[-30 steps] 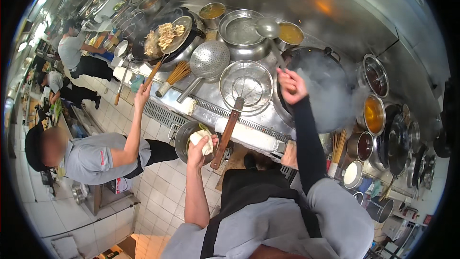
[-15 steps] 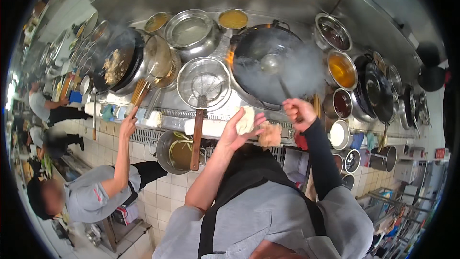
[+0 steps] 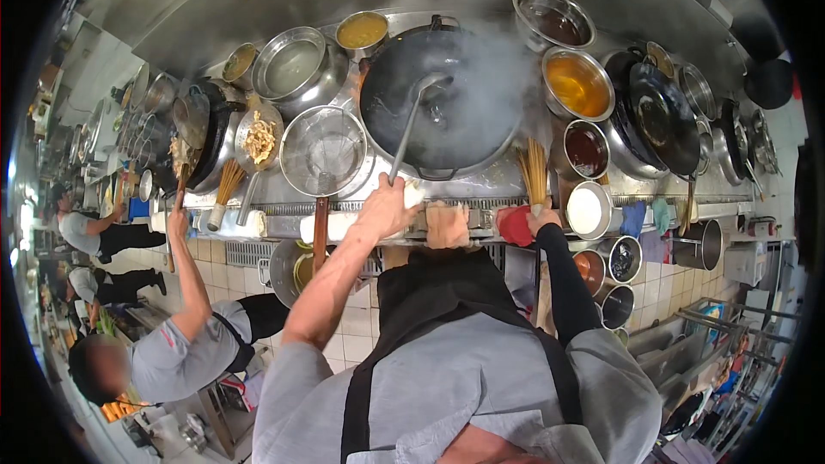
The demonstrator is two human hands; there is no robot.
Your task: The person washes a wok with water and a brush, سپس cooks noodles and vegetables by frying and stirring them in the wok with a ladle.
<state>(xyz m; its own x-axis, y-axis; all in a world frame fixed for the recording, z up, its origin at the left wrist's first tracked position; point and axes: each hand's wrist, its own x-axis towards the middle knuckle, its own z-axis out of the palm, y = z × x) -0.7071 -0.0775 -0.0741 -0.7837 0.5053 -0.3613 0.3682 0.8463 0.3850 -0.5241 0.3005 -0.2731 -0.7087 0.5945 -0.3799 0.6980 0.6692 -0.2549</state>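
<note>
My left hand [image 3: 387,209] is closed around the handle of a long metal ladle [image 3: 407,127], whose bowl is over the inside of the big dark wok [image 3: 387,112]. Steam hides part of the wok's right side. A pale cloth [image 3: 415,192] shows at the fingers of this hand; I cannot tell if they grip it too. At the counter's front edge, my right hand [image 3: 544,221] is closed at the bound lower end of a bamboo wok brush [image 3: 533,170], bristles pointing up. A red cloth [image 3: 514,225] lies beside that hand, and a folded peach cloth [image 3: 447,225] is between both hands.
Left of the wok rests a wood-handled strainer [image 3: 323,151]. Bowls of amber liquid [image 3: 578,86] and dark red sauce [image 3: 586,149] stand to the right, with a white-filled container [image 3: 589,210]. A co-worker [image 3: 189,335] cooks at the left with a skimmer.
The ladle has passed from my right hand to my left. My right hand has moved down to the bamboo brush. The co-worker's brush now lies on the counter.
</note>
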